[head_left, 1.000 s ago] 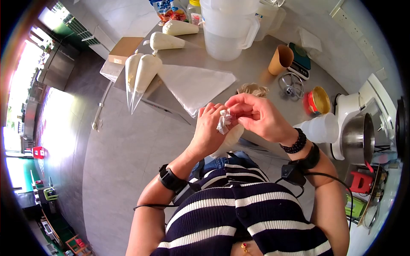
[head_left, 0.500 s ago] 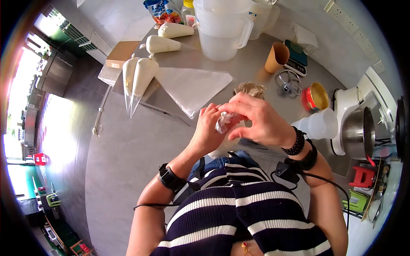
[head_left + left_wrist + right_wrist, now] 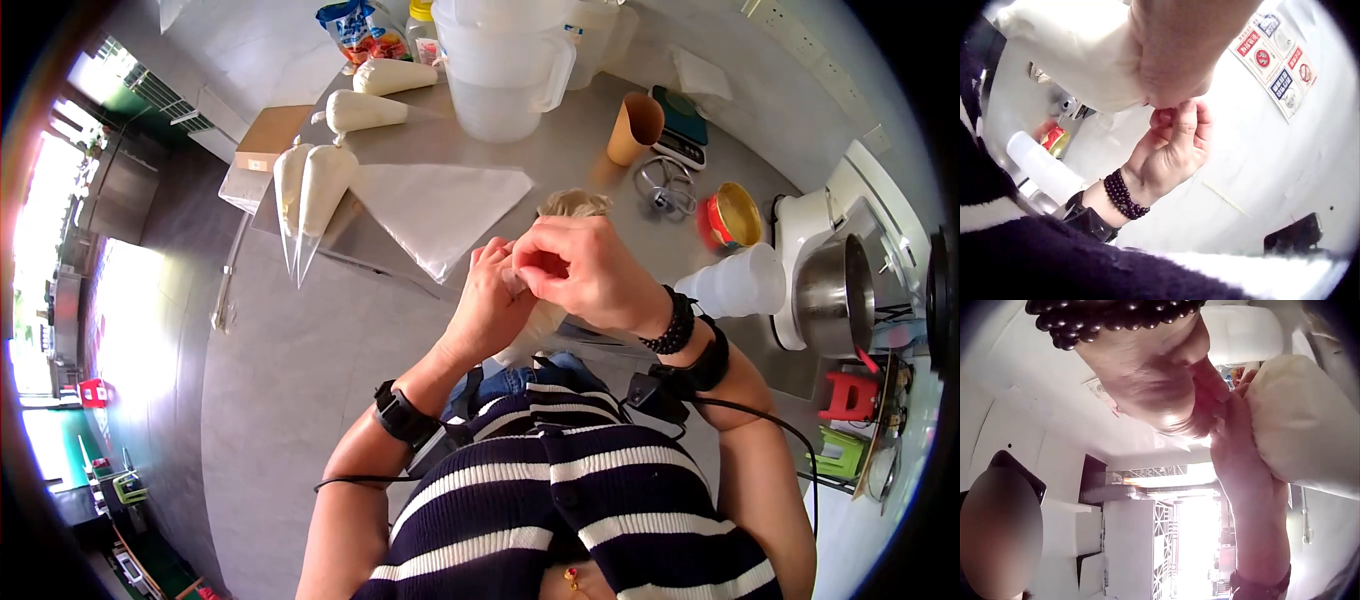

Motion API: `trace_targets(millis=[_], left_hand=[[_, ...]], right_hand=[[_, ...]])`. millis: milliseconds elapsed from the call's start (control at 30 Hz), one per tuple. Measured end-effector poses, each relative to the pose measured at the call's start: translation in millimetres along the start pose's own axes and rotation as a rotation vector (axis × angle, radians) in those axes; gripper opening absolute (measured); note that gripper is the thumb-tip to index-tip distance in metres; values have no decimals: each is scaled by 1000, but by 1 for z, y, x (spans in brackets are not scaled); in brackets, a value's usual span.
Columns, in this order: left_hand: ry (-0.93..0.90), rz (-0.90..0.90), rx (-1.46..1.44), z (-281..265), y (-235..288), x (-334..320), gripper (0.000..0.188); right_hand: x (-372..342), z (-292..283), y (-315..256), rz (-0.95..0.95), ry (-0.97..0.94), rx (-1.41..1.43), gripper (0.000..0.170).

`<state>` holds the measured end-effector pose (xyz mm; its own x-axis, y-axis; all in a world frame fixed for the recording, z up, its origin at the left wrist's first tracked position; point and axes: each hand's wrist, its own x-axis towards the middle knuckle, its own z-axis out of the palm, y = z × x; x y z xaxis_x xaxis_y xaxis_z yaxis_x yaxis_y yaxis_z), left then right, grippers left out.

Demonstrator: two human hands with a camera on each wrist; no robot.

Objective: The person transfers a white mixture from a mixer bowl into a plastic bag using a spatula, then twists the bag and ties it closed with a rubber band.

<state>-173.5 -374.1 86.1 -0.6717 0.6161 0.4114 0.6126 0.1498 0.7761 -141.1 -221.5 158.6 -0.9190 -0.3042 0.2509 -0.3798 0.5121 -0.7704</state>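
Note:
A piping bag (image 3: 535,335) plump with pale filling hangs below my hands, in front of the table's edge. My left hand (image 3: 488,305) grips its gathered neck. With thumb and fingertips together, my right hand (image 3: 590,270) pinches the bag's bunched plastic end just above the left fist. In the left wrist view the full body of the bag (image 3: 1079,53) bulges beside the left hand (image 3: 1172,53), and the right hand's fingers (image 3: 1185,128) meet at the neck. The pinched end is mostly hidden behind the fingers.
Flat clear bags (image 3: 440,210) lie on the steel table, with several filled piping bags (image 3: 325,190) to their left and behind. A big plastic jug (image 3: 500,85) stands at the back. Rightward are a brown paper cup (image 3: 635,130), scale (image 3: 680,128), whisk (image 3: 665,187), open tin (image 3: 735,215) and stand mixer (image 3: 835,285).
The crumpled plastic end showed above the left fist earlier. My right hand opened its thumb and fingers around it, then closed them in a pinch. The left hand keeps its grip.

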Motion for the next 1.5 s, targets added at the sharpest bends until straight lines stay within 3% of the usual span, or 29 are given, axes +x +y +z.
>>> trace_targets(millis=[167, 267, 367, 467, 600, 667, 733, 767, 800, 867, 933, 967, 1067, 1100, 1133, 1200, 1267, 1333, 1400, 1433, 1500], left_hand=[[-45, -90, -8, 0, 2, 2, 23], [-76, -24, -40, 1, -1, 6, 22], [-67, -4, -90, 4, -2, 7, 18], [-85, -8, -88, 0, 4, 9, 13], [-119, -103, -140, -8, -10, 5, 7], [-101, -130, -134, -17, -4, 3, 9], [-50, -130, -185, -23, -2, 2, 14], [-29, -139, -205, -27, -4, 2, 15], [-12, -145, -231, -28, -7, 2, 14], [23, -166, -274, -31, -15, 0, 12], [64, -186, -356, -37, -22, 2, 16], [83, -194, -392, -40, -23, 2, 17], [125, -191, -410, -49, -20, -2, 24], [140, -168, -409, -49, -20, 0, 27], [151, -150, -402, -49, -20, 3, 28], [181, -122, -389, -49, -21, 3, 29], [138, -127, -365, -52, -21, 4, 28], [92, -137, -364, -54, -20, 7, 27], [60, -122, -374, -54, -21, 8, 23], [43, -110, -366, -55, -21, 9, 20], [17, -97, -358, -57, -22, 10, 14]], right_hand=[[2, -10, 0, 106, 6, 253, 12], [-3, -1, 12, -122, 84, 102, 14], [-7, 3, 25, -190, 74, 30, 13], [-9, 7, 30, -143, 93, 227, 8], [-13, -26, 31, 181, 351, 789, 5], [-14, -36, 69, 355, 438, 342, 5], [-27, -25, 130, 454, 345, 29, 9], [-34, -12, 153, 414, 306, -211, 14], [-41, 8, 181, 452, 247, -259, 16], [-66, 44, 208, 347, 200, -549, 26], [-63, 54, 209, 517, 226, -543, 25], [-62, 56, 217, 492, 251, -548, 16], [-61, 57, 222, 525, 359, -505, 11], [-68, 73, 262, 528, 485, -413, 12], [-62, 65, 228, 583, 528, -492, 17], [-61, 58, 221, 609, 519, -465, 16], [-60, 54, 222, 649, 400, -432, 12], [-67, 35, 222, 417, 257, -397, 15], [-53, -17, 197, 563, 38, -160, 24], [-47, -36, 207, 488, 333, -260, 26], [-9, -94, 197, 553, 708, -386, 23]])
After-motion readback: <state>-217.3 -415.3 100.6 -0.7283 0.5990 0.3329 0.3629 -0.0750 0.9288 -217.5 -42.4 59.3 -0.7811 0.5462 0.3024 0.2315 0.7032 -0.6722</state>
